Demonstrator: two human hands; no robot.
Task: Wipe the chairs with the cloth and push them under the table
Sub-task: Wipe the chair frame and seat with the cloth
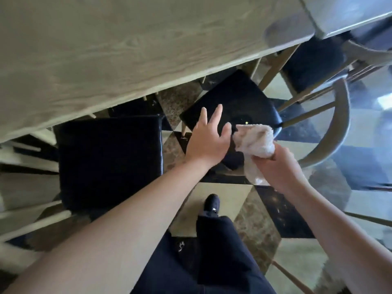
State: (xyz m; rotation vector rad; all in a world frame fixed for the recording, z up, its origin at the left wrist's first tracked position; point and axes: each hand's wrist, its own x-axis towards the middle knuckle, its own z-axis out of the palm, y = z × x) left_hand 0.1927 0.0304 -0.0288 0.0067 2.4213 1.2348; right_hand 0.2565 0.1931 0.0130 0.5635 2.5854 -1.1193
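Note:
A wooden chair with a black seat [235, 98] stands pulled out from the pale wooden table [106, 49], its curved backrest [337, 124] to the right. My right hand [277, 168] is shut on a bunched white cloth [254, 139], held over the seat's near edge. My left hand [209, 139] hovers over the same seat with fingers spread, its thumb touching the cloth. A second chair with a black seat [108, 160] sits to the left, partly under the table edge.
A third dark-seated chair [314, 62] stands at the table's far right corner. The floor [222, 200] has dark, cream and brown tiles. My leg in dark trousers and a black shoe [211, 205] are below the hands. Pale wooden slats [27, 217] lie at the left edge.

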